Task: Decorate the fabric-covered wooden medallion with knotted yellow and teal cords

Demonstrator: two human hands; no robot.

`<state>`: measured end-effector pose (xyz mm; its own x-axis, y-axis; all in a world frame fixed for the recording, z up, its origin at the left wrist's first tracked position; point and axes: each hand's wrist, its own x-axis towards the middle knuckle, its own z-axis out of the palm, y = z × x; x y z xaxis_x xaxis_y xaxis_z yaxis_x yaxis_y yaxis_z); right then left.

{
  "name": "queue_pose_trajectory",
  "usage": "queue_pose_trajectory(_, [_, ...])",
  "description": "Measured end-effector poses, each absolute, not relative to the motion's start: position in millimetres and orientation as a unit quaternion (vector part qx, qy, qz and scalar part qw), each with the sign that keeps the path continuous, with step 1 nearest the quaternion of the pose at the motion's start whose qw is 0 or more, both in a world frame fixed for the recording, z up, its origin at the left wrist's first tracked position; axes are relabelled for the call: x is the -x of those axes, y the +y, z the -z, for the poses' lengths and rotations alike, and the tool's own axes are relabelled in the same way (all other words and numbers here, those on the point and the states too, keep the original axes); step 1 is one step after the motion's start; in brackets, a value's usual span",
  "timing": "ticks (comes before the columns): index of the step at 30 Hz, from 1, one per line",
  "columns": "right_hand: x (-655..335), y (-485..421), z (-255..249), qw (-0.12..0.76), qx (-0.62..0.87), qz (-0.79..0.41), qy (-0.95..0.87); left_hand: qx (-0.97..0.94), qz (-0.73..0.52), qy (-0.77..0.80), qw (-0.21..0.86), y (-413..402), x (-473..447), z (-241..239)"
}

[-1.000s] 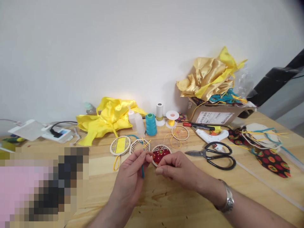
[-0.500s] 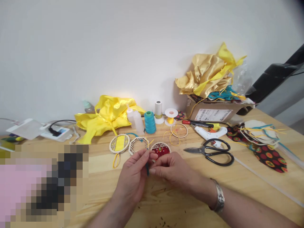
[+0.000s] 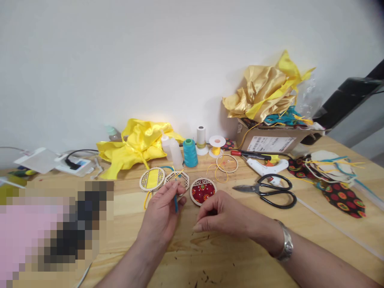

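My left hand (image 3: 162, 212) pinches a short teal cord (image 3: 176, 205) between thumb and fingers, with its lower end hanging into the palm. Yellow strands show just above the fingertips. My right hand (image 3: 223, 212) is closed with thumb against forefinger, a little to the right; what it pinches, if anything, is too fine to make out. Beyond it lies a round wooden frame (image 3: 203, 180) backed with red patterned cloth. An octagonal lattice frame (image 3: 186, 181) lies behind my left fingers, partly covered. Left of that is a round lattice frame (image 3: 142, 186) with yellow cloth.
Black-handled scissors (image 3: 277, 192) and a white glue gun (image 3: 262, 169) lie to the right. Teal thread (image 3: 190, 154), spools and squeeze bottles (image 3: 175, 154) stand near the wall. A cardboard box (image 3: 270, 138) heaped with fabric stands at back right; yellow satin (image 3: 135, 144) lies at back left.
My hands have drawn apart: the left moved left with the teal cord, the right moved right and slightly nearer me. The red round frame now shows almost whole.
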<state>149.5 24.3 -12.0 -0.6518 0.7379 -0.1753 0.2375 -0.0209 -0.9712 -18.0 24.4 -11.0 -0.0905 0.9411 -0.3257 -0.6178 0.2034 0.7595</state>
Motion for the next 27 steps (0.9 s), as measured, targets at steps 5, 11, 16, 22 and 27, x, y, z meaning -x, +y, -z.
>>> queue_pose_trajectory(5, [-149, 17, 1, 0.185, 0.324, -0.578, -0.725, -0.263, -0.593, 0.489, 0.583, 21, 17, 10])
queue_pose_trajectory(11, [-157, 21, -21, 0.316, 0.330, -0.413, -0.788, -0.432, -0.437, 0.566, 0.550, 12, 11, 4])
queue_pose_trajectory(16, [-163, 31, -19, 0.405, 0.379, -0.421, -0.718, -0.483, -0.357, 0.541, 0.589, 7, 6, 2])
queue_pose_trajectory(22, [-170, 46, -9, 0.471, 0.477, -0.407, -0.620, -0.372, -0.417, 0.498, 0.663, 10, 8, 11])
queue_pose_trajectory(27, [-171, 50, -9, 0.472, 0.483, -0.423, -0.605, -0.313, -0.473, 0.487, 0.664, 16, 11, 11])
